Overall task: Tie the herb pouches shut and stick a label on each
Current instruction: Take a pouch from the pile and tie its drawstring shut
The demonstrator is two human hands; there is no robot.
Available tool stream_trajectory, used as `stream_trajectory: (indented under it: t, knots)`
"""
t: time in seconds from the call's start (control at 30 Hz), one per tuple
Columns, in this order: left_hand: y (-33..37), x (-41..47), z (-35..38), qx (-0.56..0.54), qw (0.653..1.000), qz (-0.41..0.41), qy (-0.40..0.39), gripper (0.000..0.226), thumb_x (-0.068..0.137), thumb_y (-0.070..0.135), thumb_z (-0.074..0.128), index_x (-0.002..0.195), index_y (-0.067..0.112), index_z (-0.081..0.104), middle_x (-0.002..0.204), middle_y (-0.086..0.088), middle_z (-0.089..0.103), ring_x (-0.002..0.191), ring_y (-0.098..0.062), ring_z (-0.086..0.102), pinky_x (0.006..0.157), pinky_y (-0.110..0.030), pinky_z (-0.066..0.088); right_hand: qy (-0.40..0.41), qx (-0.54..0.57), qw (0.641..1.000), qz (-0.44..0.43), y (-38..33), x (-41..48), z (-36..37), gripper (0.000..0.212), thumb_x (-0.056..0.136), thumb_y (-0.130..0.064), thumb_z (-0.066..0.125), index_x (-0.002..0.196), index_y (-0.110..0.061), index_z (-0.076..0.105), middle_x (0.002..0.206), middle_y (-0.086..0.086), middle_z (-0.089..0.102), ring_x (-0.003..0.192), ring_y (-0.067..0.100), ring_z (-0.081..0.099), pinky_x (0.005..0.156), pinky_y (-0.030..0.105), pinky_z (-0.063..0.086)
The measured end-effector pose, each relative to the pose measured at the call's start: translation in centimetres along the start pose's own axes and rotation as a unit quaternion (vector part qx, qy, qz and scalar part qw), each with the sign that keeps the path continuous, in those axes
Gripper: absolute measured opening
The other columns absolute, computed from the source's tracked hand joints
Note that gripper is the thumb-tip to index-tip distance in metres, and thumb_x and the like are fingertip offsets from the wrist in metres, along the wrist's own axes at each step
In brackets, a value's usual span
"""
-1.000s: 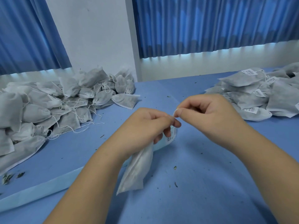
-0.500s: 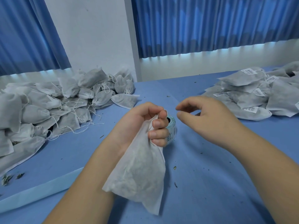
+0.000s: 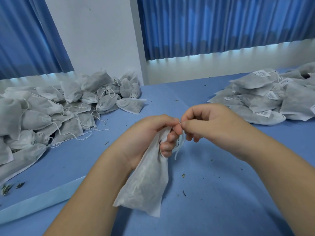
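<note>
The left hand [image 3: 150,133] grips the neck of a pouch [image 3: 148,181], which hangs over the worktop [image 3: 221,193]. The right hand [image 3: 209,123] pinches its gathered top. Tying seems in hand; next comes a firm pull, then labelling.

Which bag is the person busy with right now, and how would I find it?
Start at the blue table, with an unlabelled heap at the left and a labelled heap at the right. Between them two hands meet. The pouch hangs from the left hand while the right hand pinches at its top: the only one held, not piled.
</note>
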State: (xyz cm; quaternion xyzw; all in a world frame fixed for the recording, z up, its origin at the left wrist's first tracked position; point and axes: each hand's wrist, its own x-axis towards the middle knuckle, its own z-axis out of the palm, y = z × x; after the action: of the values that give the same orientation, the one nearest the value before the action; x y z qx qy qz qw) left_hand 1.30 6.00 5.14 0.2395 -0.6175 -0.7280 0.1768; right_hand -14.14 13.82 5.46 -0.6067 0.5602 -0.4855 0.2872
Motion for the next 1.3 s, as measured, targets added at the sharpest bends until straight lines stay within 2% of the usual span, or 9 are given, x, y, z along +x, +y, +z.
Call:
stream_trajectory:
  t: [0.27,0.43,0.57,0.67,0.77,0.97,1.07,1.2,1.3]
  knots:
    - [0.28,-0.41,-0.04,0.051,0.998,0.029,-0.008,0.022,0.08,0.024,0.06,0.063,0.014,0.069,0.058,-0.002,0.051,0.045,-0.013,0.042,0.047,-0.022,0.036,-0.026,0.002,1.0,0.005,0.0,0.01,0.03,0.014,0.065,-0.024,0.055,0.06,-0.022,0.068,0.075,0.014,0.067,0.064,0.011,0.058,0.063,0.028,0.048]
    - [0.52,-0.62,-0.06,0.047,0.999,0.019,0.008,0.016,0.077,0.021,0.07,0.063,0.013,0.072,0.058,-0.002,0.054,0.044,-0.012,0.045,0.046,-0.021,0.038,-0.039,0.001,0.999,-0.006,0.2,0.04,-0.03,0.015,0.064,-0.024,0.055,0.058,-0.024,0.068,0.064,-0.001,0.063,0.062,0.01,0.058,0.061,0.025,0.047]
    - [0.51,-0.64,0.06,0.066,0.996,0.03,0.05,0.011,0.07,0.019,0.079,0.063,0.012,0.074,0.061,-0.003,0.058,0.042,-0.011,0.046,0.042,-0.019,0.039,-0.04,-0.017,0.999,-0.003,0.49,0.08,-0.22,0.015,0.062,-0.028,0.056,0.062,-0.02,0.069,0.059,-0.002,0.062,0.061,0.01,0.057,0.062,0.025,0.047]
    - [0.53,-0.74,0.15,0.115,0.99,0.044,0.072,0.015,0.068,0.023,0.082,0.059,0.016,0.073,0.065,-0.003,0.059,0.042,-0.011,0.045,0.043,-0.019,0.038,-0.039,-0.039,0.998,0.005,0.58,0.1,-0.34,0.025,0.058,-0.034,0.057,0.069,-0.013,0.067,0.059,-0.001,0.064,0.058,0.008,0.056,0.063,0.024,0.048]
    - [0.59,-0.86,0.27,0.152,0.983,0.053,0.092,0.017,0.062,0.027,0.087,0.058,0.018,0.073,0.068,-0.004,0.06,0.043,-0.012,0.046,0.045,-0.02,0.038,-0.04,-0.057,0.997,0.015,0.5,0.07,-0.33,0.022,0.061,-0.03,0.054,0.069,-0.014,0.066,0.058,-0.002,0.064,0.056,0.006,0.055,0.064,0.024,0.046]
    - [0.4,-0.88,0.58,0.22,0.961,0.087,0.144,0.022,0.064,0.041,0.079,0.057,0.021,0.071,0.049,-0.001,0.051,0.05,-0.017,0.045,0.055,-0.03,0.034,-0.046,-0.077,0.995,0.036,0.46,-0.03,-0.4,0.014,0.06,-0.032,0.053,0.061,-0.024,0.065,0.059,-0.003,0.065,0.055,0.005,0.055,0.062,0.022,0.044]
    - [0.27,-0.75,0.58,0.244,0.95,0.116,0.16,0.025,0.065,0.044,0.077,0.059,0.021,0.071,0.05,0.001,0.052,0.051,-0.015,0.047,0.055,-0.027,0.036,-0.042,-0.069,0.996,0.042,0.57,0.0,-0.51,0.015,0.061,-0.032,0.055,0.062,-0.021,0.065,0.059,0.0,0.065,0.056,0.007,0.055,0.065,0.026,0.046]
    - [0.2,-0.61,0.46,0.213,0.954,0.139,0.16,0.022,0.078,0.035,0.077,0.063,0.021,0.072,0.055,-0.002,0.056,0.047,-0.013,0.048,0.051,-0.021,0.038,-0.025,-0.046,0.998,0.043,0.61,0.14,-0.61,0.019,0.068,-0.031,0.059,0.067,-0.014,0.067,0.059,0.002,0.066,0.06,0.012,0.06,0.065,0.031,0.048]
    - [0.15,-0.46,0.32,0.164,0.964,0.117,0.174,0.023,0.076,0.039,0.076,0.062,0.022,0.071,0.062,-0.008,0.056,0.046,-0.014,0.047,0.05,-0.022,0.038,0.009,0.009,0.999,0.032,0.42,0.19,-0.66,0.017,0.082,-0.015,0.062,0.066,-0.013,0.064,0.059,0.003,0.063,0.057,0.017,0.064,0.058,0.031,0.047]
